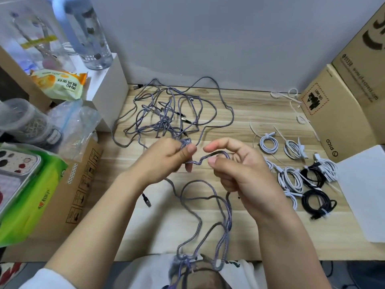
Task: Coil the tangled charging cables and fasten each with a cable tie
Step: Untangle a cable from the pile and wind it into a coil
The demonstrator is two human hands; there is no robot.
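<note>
Head view: we are holding a grey braided cable (200, 161) above the wooden table (245, 109). Our left hand (166, 157) is pinching a small bunched coil of it between thumb and fingers; our right hand (235, 165) is pinching the next stretch, index finger arched over it. The slack is hanging in loops toward our lap (one plug (146, 200) is dangling below the left wrist). Behind the hands, the tangled cables (170, 113) are lying in a heap; to the right, the tied coils (298, 174), white and black, are lying near loose cable ties (291, 99).
</note>
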